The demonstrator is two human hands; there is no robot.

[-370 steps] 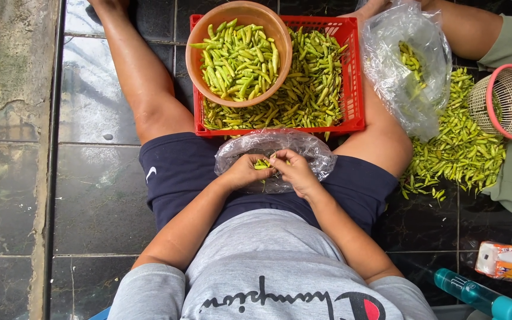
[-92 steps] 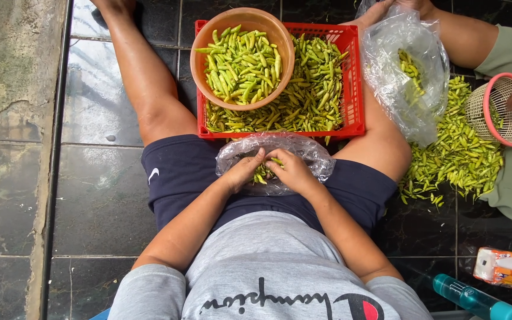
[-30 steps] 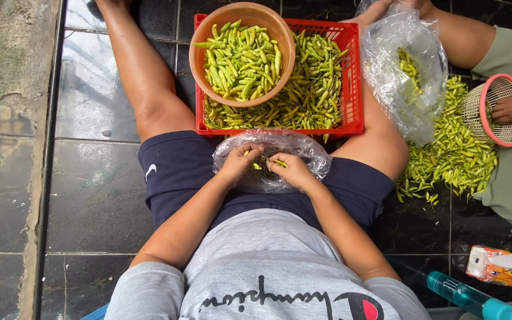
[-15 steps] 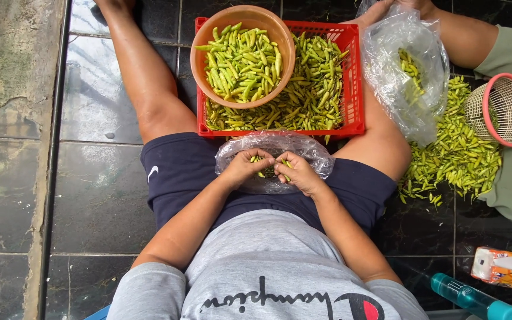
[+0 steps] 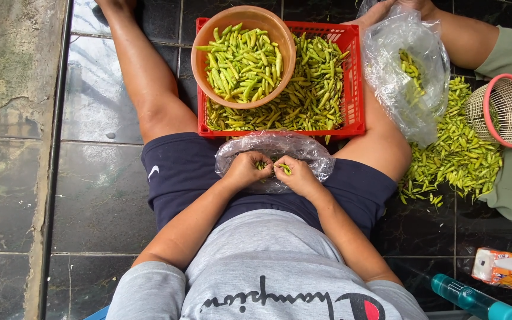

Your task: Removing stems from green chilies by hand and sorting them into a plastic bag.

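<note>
I sit on a dark tiled floor with my legs spread. My left hand and my right hand meet over a clear plastic bag in my lap. Both pinch small green chili peppers between the fingers. Just beyond the bag stands a red plastic crate full of green chilies. An orange bowl heaped with more chilies rests on the crate's left half.
Another clear bag with chilies lies over my right leg. A loose pile of chilies covers the floor at right, where another person in green holds a pink basket. A teal bottle and an orange packet lie at bottom right.
My hands stay over the lap bag, fingers working the chilies with small shifts. The other person's pink basket has tilted and moved slightly at the right.
</note>
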